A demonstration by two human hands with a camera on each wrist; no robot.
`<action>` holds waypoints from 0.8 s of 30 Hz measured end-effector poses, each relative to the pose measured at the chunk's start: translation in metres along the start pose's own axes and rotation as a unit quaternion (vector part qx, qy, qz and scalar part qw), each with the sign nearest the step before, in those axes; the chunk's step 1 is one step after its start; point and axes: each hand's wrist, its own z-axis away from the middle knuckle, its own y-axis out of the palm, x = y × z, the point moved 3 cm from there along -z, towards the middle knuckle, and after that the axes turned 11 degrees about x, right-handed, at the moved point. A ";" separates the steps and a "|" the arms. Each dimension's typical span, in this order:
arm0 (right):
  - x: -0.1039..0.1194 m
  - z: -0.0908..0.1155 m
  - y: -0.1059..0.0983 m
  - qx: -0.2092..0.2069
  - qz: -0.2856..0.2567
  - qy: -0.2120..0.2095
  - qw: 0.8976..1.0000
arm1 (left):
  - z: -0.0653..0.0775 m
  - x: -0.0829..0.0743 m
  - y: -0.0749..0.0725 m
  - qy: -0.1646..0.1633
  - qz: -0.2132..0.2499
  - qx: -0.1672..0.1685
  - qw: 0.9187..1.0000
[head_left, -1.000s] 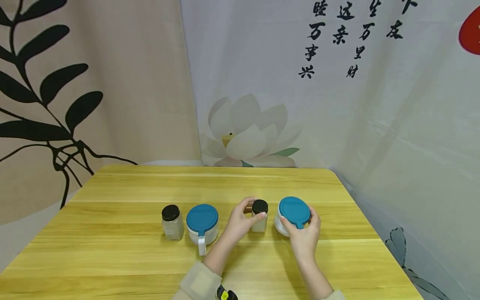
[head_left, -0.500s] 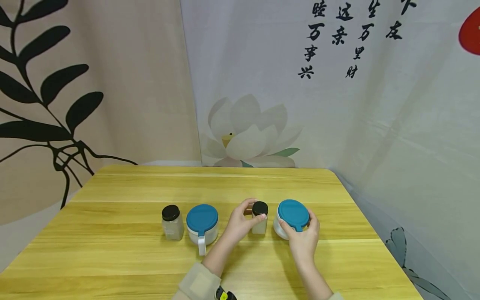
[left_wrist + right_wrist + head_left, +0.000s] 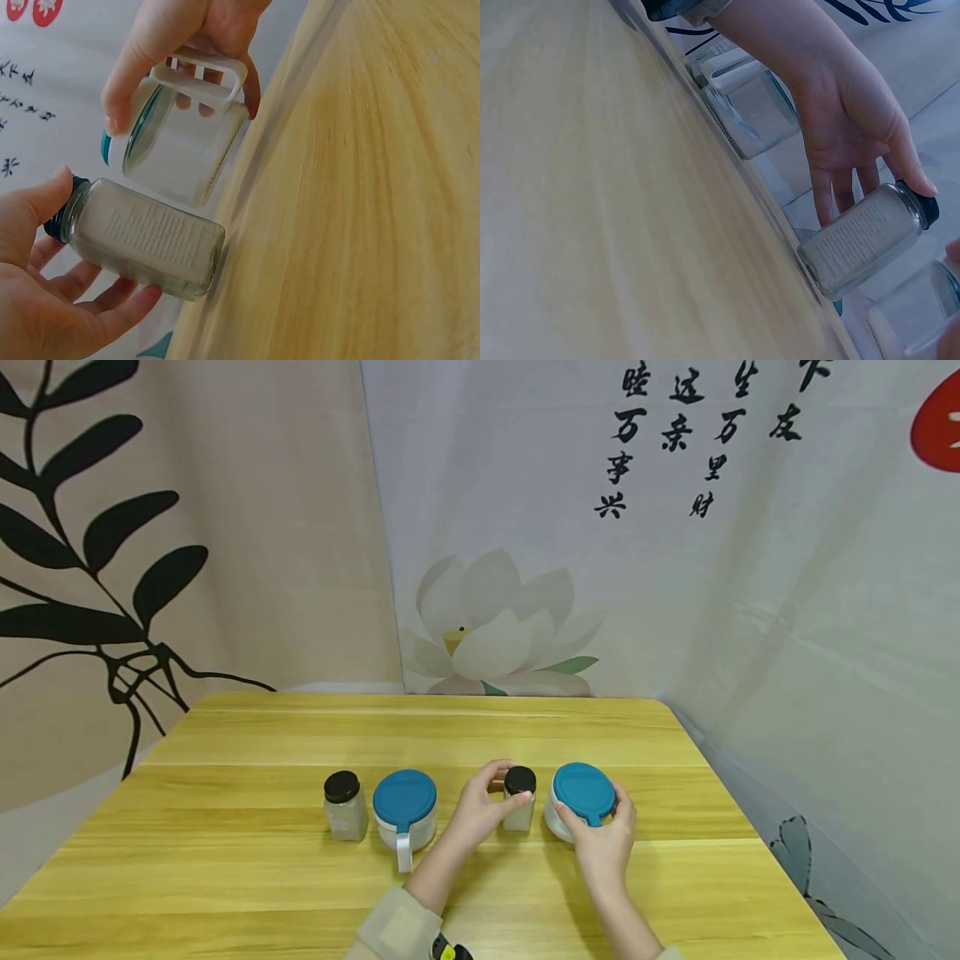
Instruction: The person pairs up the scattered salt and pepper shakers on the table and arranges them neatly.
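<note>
My left hand (image 3: pixel 480 806) grips a small clear glass jar (image 3: pixel 146 232) with a black screw lid (image 3: pixel 520 780), thumb on the near side of the lid. In the left wrist view, fingers spread along the jar's side. Just right of it, my right hand (image 3: pixel 606 852) holds a squat glass canister (image 3: pixel 184 146) with a blue lid (image 3: pixel 583 790) and a white handle (image 3: pixel 202 75). The thumb and fingers straddle the canister, and its handle is hidden in the head view. A narrow gap separates the two containers. Both are upright at the tabletop; whether their bases touch it I cannot tell.
Left of my left arm stand a matching blue-lidded canister (image 3: pixel 405 797), its handle toward me, and another black-lidded jar (image 3: pixel 346 806). All are on a yellow wood-grain table (image 3: pixel 225 877). Behind the table hangs a printed cloth (image 3: pixel 660 593).
Both held containers have shifted slightly toward me, and the blue-lidded canister has also come a little left. My grips look the same. The two containers on the left have stayed put.
</note>
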 end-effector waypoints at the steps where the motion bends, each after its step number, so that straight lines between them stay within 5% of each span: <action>1: -0.001 0.000 0.000 0.000 -0.001 -0.001 1.000 | 0.000 0.000 0.000 0.001 0.003 0.001 1.000; 24: -0.005 0.002 0.005 0.014 0.000 0.011 1.000 | 0.000 0.003 0.000 0.000 0.013 -0.005 1.000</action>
